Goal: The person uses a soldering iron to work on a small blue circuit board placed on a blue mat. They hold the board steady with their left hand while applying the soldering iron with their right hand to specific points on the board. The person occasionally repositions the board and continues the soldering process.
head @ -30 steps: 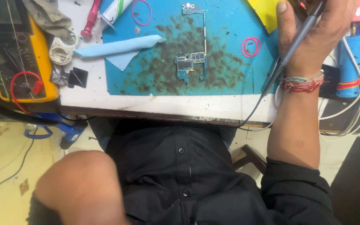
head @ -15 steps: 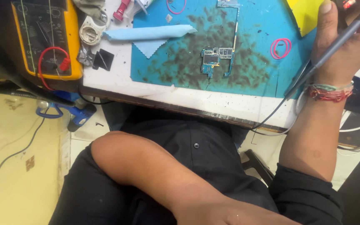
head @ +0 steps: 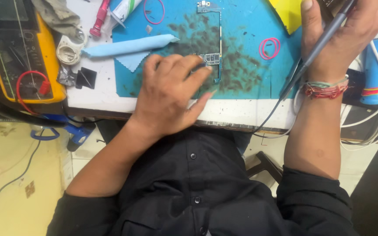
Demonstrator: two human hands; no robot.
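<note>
A thin phone circuit board (head: 215, 48) lies on a stained blue work mat (head: 241, 78). My left hand (head: 169, 94) hovers over the mat's near edge, fingers spread, their tips by the board's lower part; it holds nothing. My right hand (head: 342, 37) is raised at the upper right, closed around a grey pen-shaped tool (head: 318, 48) with a dark cable trailing down past my wrist, which wears red thread bands. The tool's tip is out of view.
A yellow multimeter (head: 22, 57) with a red lead sits at left. A light blue cloth (head: 127, 47), a red-handled tool (head: 99, 19), a white tube (head: 123, 11), pink rubber bands (head: 269, 47) and a yellow sheet (head: 287, 13) lie around. A blue device (head: 375, 74) and white cables stand right.
My left arm has come up from my lap and the hand now reaches over the mat beside the board. The right hand keeps holding the tool.
</note>
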